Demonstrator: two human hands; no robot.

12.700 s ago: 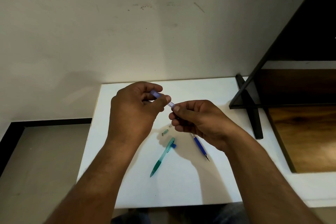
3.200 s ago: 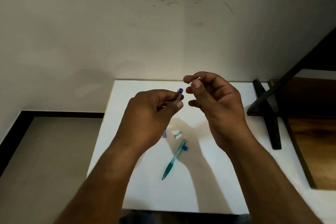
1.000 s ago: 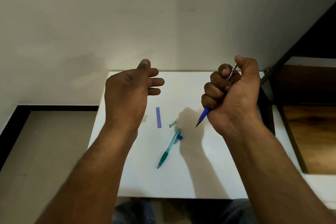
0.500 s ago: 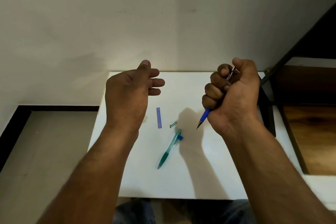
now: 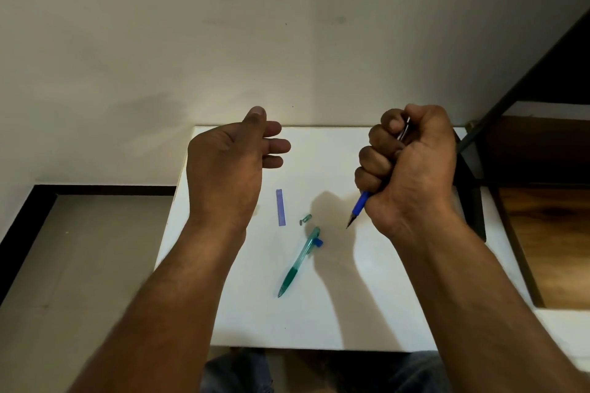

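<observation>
White counter (image 5: 319, 322) carries everything. Of the hands, the right hand (image 5: 412, 169), toward the counter's two o'clock corner, is clenched in a fist round the blue pen (image 5: 360, 202). The pen's long axis runs from one o'clock, where a metal end shows by the thumb, down to seven o'clock, its dark tip clear of the surface. The left hand (image 5: 226, 166) hovers released, fingers relaxed, holding nothing. Mid-counter the green pen (image 5: 298, 262) lies on a similar slant, tip toward seven. The violet strip (image 5: 280, 207) lies twelve-to-six, at four o'clock from the left hand, probably the nearer one to fetch it. The tiny green piece (image 5: 305, 219) rests just beside it, at three o'clock.
</observation>
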